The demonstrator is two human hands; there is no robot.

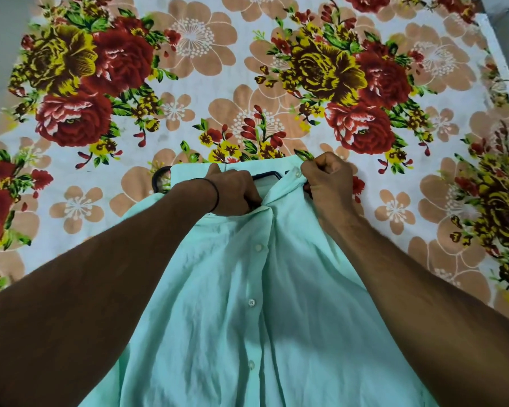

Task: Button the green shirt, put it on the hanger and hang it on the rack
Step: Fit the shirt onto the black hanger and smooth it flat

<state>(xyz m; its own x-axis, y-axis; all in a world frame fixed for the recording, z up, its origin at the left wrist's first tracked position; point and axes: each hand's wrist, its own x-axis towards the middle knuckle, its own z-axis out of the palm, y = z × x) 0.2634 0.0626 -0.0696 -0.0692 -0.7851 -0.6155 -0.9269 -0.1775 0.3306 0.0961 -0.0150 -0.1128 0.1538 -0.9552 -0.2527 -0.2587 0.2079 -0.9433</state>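
I am working at the neck of the green shirt (276,318), which is lying front-up on the flowered bed sheet (188,83) with its collar (282,186) pointing away from me. 3 buttons (258,247) down the placket are looking fastened, so I am judging the buttoning mostly done and the hanger step in hand. The dark hanger (265,174) is sitting partly inside the neck opening, its bar showing across the gap. A curved dark end is peeking out just left of the collar, and I cannot tell whether that is the hook. My left hand (232,192) is curled with its fingers tucked into the opening, seemingly gripping the hanger, though the cloth is hiding the fingertips. My right hand (326,180) is pinching the collar's edge just beside the top button (296,171), which is not yet fastened. Next I am needing to seat the hanger's arms in both shoulders, free the hook through the neck, then close that button. The rack is not in view.
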